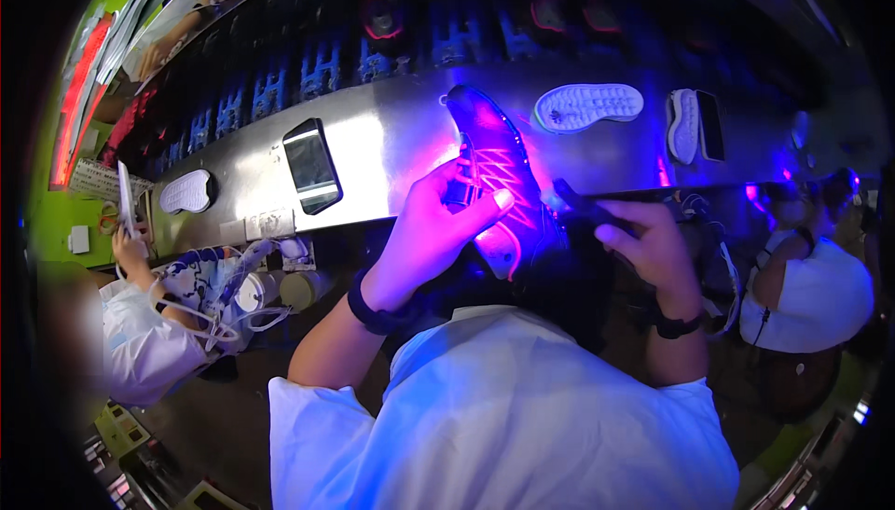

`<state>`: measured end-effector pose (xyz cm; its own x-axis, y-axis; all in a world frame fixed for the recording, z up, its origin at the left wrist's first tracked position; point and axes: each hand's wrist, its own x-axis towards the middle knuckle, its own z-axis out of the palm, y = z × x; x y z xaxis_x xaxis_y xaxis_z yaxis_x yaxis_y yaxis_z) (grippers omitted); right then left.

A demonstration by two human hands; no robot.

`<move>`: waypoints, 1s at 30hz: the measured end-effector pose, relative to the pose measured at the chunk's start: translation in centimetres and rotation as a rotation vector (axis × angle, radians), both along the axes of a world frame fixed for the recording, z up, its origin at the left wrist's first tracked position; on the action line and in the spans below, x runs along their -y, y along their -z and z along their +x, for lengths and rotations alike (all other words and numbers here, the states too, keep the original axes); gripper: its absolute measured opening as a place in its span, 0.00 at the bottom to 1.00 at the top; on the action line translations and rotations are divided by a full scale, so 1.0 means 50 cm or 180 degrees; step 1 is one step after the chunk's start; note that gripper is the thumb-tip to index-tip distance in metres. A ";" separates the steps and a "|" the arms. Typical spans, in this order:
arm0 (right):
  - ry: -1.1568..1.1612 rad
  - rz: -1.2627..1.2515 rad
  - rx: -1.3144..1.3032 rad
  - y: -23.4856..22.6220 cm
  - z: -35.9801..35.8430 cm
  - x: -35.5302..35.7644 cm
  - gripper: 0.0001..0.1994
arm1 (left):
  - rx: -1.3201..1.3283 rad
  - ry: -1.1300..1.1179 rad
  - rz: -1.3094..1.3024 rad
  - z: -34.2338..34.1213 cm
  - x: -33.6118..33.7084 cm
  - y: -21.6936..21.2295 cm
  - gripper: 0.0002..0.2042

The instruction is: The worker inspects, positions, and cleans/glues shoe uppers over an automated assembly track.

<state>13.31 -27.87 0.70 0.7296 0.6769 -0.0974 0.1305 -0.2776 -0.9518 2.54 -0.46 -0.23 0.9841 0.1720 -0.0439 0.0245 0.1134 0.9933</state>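
Observation:
A dark shoe upper (487, 123), with zigzag lacing glowing pink under violet light, lies tilted across the bench edge, toe end away from me. My left hand (433, 226) is closed on its left side, thumb laid over the opening near the laces. In my right hand (650, 244) is a dark-handled tool (580, 204), gripped between thumb and fingers. Its pale bluish tip is at the upper's right side, near the lower edge; whether it touches I cannot tell. The tool looks brush-like, but its exact kind is unclear.
On the metal bench (373, 151) lie a phone (312, 167), a white sole (589, 106), another sole (683, 126) beside a second phone (710, 126), and a sole (186, 192) farther left. Blue racks (322, 70) line the back. Co-workers (154, 323) sit on both sides.

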 end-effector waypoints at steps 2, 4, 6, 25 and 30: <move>0.0058 0.0076 -0.0062 0.003 0.001 -0.013 0.16 | 0.0039 0.0000 -0.0185 -0.007 0.008 0.006 0.21; -0.0141 0.0188 0.0119 0.005 0.008 -0.004 0.15 | 0.0061 -0.0079 -0.0370 -0.016 0.006 -0.003 0.21; -0.0269 0.0089 0.0585 -0.003 -0.002 0.009 0.15 | 0.0064 -0.0196 -0.0552 -0.023 -0.001 -0.008 0.21; -0.0116 -0.0271 0.2185 -0.083 -0.012 -0.057 0.17 | -0.0648 0.0098 -0.3155 -0.033 -0.022 0.061 0.16; 0.0000 -0.0047 0.2278 -0.100 0.013 -0.061 0.16 | -0.1055 -0.0150 -0.3000 -0.034 -0.006 0.021 0.16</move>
<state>13.94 -24.81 5.70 0.6178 0.6792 0.3962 0.7216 -0.2897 -0.6288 0.84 -0.18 -1.26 0.8905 -0.0359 -0.4535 0.2593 0.8591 0.4412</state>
